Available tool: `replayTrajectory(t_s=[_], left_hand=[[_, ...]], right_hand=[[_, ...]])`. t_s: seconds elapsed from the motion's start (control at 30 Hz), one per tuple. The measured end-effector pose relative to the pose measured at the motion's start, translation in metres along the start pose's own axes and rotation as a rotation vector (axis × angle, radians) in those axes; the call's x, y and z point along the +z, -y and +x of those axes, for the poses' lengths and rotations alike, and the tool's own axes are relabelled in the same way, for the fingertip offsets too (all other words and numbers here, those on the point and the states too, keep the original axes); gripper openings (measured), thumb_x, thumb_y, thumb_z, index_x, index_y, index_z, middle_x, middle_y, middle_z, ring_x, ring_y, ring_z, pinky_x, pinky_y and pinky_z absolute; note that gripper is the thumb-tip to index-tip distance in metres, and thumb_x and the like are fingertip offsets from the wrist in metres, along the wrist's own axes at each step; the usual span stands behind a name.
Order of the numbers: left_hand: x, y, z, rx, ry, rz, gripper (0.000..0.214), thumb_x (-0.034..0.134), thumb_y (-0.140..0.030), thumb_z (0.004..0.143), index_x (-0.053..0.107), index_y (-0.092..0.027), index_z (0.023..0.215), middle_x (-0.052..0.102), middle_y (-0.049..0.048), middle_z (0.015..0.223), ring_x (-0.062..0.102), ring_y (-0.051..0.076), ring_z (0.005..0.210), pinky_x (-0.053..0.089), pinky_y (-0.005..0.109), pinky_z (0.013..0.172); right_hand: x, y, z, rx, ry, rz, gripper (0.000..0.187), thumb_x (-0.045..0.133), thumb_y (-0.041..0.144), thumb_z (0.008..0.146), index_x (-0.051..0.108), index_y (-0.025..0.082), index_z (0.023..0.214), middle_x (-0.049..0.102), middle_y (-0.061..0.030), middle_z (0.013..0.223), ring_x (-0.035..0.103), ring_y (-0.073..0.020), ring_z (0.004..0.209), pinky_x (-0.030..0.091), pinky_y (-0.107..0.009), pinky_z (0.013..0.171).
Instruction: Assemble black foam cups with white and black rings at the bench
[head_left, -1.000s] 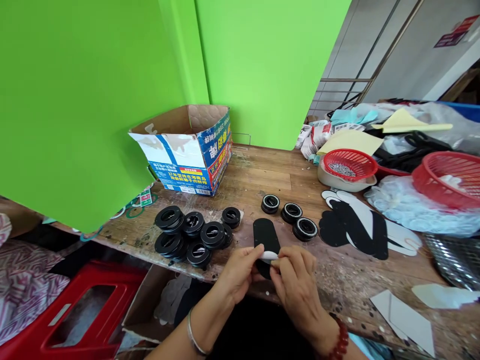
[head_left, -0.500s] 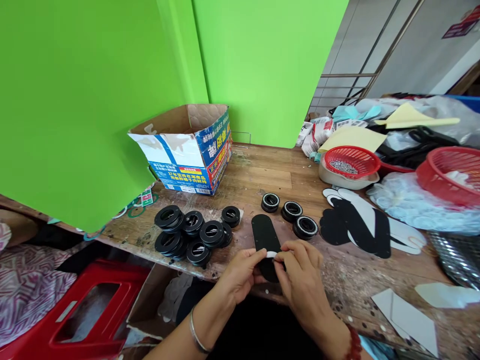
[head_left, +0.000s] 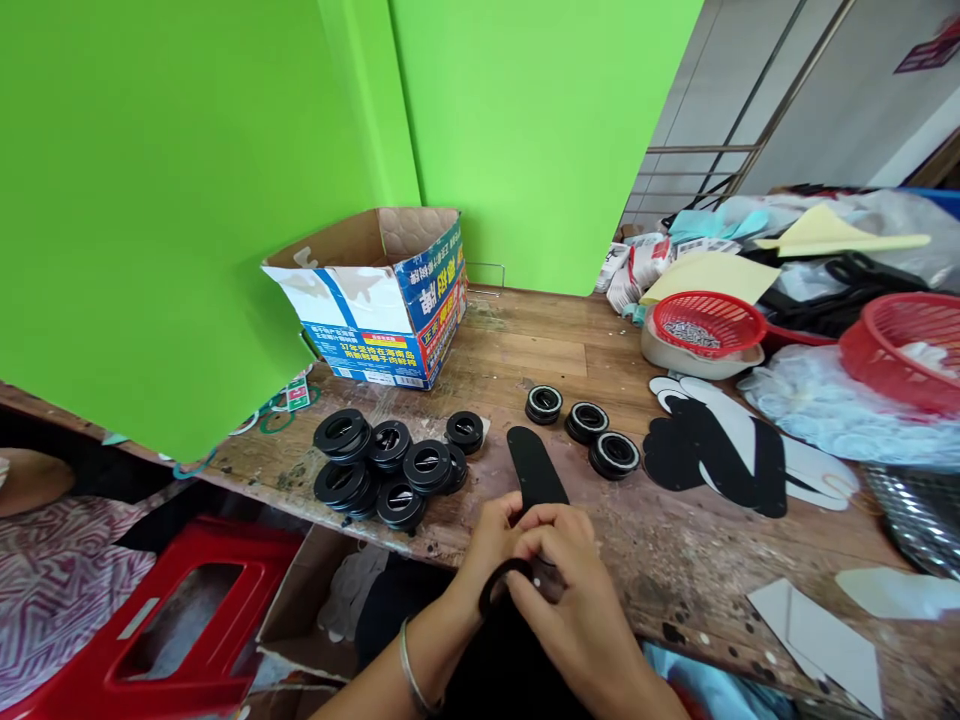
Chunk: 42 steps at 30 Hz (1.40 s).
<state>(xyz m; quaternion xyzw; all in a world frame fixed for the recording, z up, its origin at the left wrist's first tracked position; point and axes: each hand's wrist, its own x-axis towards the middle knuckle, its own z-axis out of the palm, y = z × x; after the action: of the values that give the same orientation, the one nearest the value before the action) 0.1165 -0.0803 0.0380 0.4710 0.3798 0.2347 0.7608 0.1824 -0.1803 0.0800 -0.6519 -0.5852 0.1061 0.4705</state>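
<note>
Hands meet at bench (head_left: pixel 525 350) edge | left hand (head_left: pixel 489 540), right hand (head_left: pixel 564 585): each grip pinches black strip (head_left: pixel 534 472)

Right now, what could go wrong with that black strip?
1. The left hand and right hand bend the strip over the table edge. It might crease, or slip down off the edge.
2. The ring pile sits near the edge beside the left hand. A nudge could knock rings off.
</note>
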Motion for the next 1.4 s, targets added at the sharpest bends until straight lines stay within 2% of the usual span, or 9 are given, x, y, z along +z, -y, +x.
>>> replayTrajectory(t_s=[0.1,0.23,0.43,0.67,0.83,1.0,1.1,1.2,1.4], left_hand=[[-0.004,0.0,-0.001,0.024,-0.006,-0.024,0.043,0.082,-0.047,0.053,0.056,-0.015,0.069,0.05,-0.0035,0.06,0.042,0.01,0.057,0.031,0.022,0.055],[-0.01,-0.001,-0.002,0.061,0.015,0.011,0.045,0.082,-0.049,0.057,0.061,-0.014,0.074,0.055,-0.0014,0.063,0.044,0.01,0.057,0.032,0.022,0.055],[-0.009,-0.003,-0.007,0.076,0.043,0.136,0.041,0.077,-0.052,0.061,0.061,-0.015,0.07,0.053,-0.0008,0.062,0.045,0.012,0.058,0.033,0.023,0.056],[-0.012,-0.012,-0.02,0.197,0.068,0.354,0.024,0.065,-0.036,0.073,0.055,-0.016,0.064,0.045,-0.0036,0.06,0.04,0.011,0.06,0.029,0.023,0.056],[-0.015,-0.01,-0.022,0.137,0.163,0.256,0.024,0.07,-0.038,0.074,0.065,-0.015,0.076,0.058,0.0003,0.069,0.051,0.013,0.066,0.038,0.023,0.063],[-0.007,-0.017,-0.022,0.021,0.229,-0.005,0.064,0.088,-0.04,0.056,0.066,-0.014,0.11,0.068,0.0064,0.091,0.061,0.019,0.085,0.046,0.025,0.078],[-0.002,-0.019,-0.023,-0.004,0.291,-0.036,0.067,0.092,-0.036,0.051,0.067,-0.012,0.108,0.068,0.0049,0.086,0.06,0.016,0.079,0.044,0.022,0.071],[-0.003,-0.016,-0.021,-0.02,0.222,-0.044,0.055,0.089,-0.039,0.054,0.069,-0.01,0.097,0.068,0.0038,0.079,0.058,0.014,0.073,0.042,0.021,0.066],[-0.01,-0.005,-0.014,0.006,0.151,0.064,0.036,0.079,-0.034,0.064,0.07,-0.012,0.091,0.068,0.0031,0.075,0.061,0.017,0.074,0.046,0.025,0.074]], right_hand=[[0.006,-0.014,-0.001,-0.065,0.016,-0.217,0.021,0.06,0.014,0.084,0.063,0.027,0.101,0.056,-0.0089,0.117,0.048,-0.0293,0.114,0.043,-0.045,0.091],[-0.002,-0.03,0.002,-0.114,-0.001,-0.263,0.037,0.059,0.023,0.09,0.055,0.025,0.127,0.054,-0.0119,0.123,0.048,-0.0291,0.116,0.043,-0.046,0.094],[-0.01,-0.047,0.015,-0.12,-0.069,-0.27,0.007,0.055,0.023,0.093,0.061,0.02,0.094,0.064,-0.0072,0.094,0.057,-0.0235,0.091,0.045,-0.039,0.081],[-0.003,-0.055,0.016,-0.053,0.018,-0.167,0.017,0.048,0.02,0.095,0.06,0.02,0.083,0.064,-0.0044,0.082,0.057,-0.0199,0.078,0.044,-0.032,0.071],[-0.015,-0.062,0.022,0.197,0.051,-0.001,0.026,0.044,0.028,0.095,0.059,0.019,0.075,0.059,-0.0021,0.069,0.055,-0.0174,0.065,0.042,-0.029,0.061],[-0.02,-0.057,0.023,0.267,0.041,0.119,0.027,0.049,0.034,0.091,0.06,0.019,0.071,0.058,-0.0047,0.083,0.056,-0.0184,0.081,0.045,-0.029,0.073],[-0.02,-0.055,0.021,0.322,0.147,0.123,0.03,0.05,0.034,0.091,0.058,0.019,0.067,0.055,-0.0038,0.081,0.054,-0.0173,0.079,0.044,-0.029,0.072],[-0.03,-0.059,0.023,0.316,0.237,0.182,0.033,0.049,0.036,0.092,0.056,0.019,0.064,0.056,-0.0033,0.078,0.055,-0.0166,0.076,0.044,-0.029,0.07],[-0.047,-0.047,0.03,0.236,-0.272,-0.009,0.017,0.051,0.033,0.094,0.061,0.021,0.089,0.06,-0.0034,0.081,0.059,-0.0162,0.071,0.047,-0.029,0.065]])
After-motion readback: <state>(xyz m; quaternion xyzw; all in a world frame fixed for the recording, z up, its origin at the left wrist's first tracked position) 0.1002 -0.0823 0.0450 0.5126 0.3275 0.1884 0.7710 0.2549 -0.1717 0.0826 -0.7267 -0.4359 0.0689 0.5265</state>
